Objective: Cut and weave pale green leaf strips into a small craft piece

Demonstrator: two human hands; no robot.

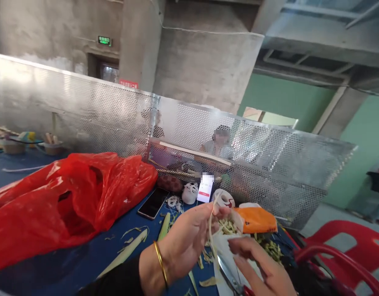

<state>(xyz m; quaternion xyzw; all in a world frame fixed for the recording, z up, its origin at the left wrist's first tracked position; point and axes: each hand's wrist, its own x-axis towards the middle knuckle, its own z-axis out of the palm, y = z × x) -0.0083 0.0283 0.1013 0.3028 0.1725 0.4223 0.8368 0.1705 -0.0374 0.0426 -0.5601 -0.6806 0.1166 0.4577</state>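
My left hand [192, 228], with a gold bangle at the wrist, pinches a thin pale plant strip [210, 232] between thumb and fingers. The strip hangs down in a curve from the fingertips. To the right, my right hand [260, 267] has its fingers apart, with nothing visible between the tips. Scissors [228, 272] with a red handle lie under it, over a white sheet [224, 242]. Whether the right hand touches their handle I cannot tell. Pale green husk pieces [126, 250] and small trimmings [228, 226] are scattered around both hands.
A red plastic bag [115, 185] covers the left of the blue table. Behind my hands are a dark phone [154, 203], a lit phone [205, 188], a white roll [223, 199] and an orange packet [259, 220]. A perforated metal screen [189, 123] stands behind; a red chair [343, 234] is right.
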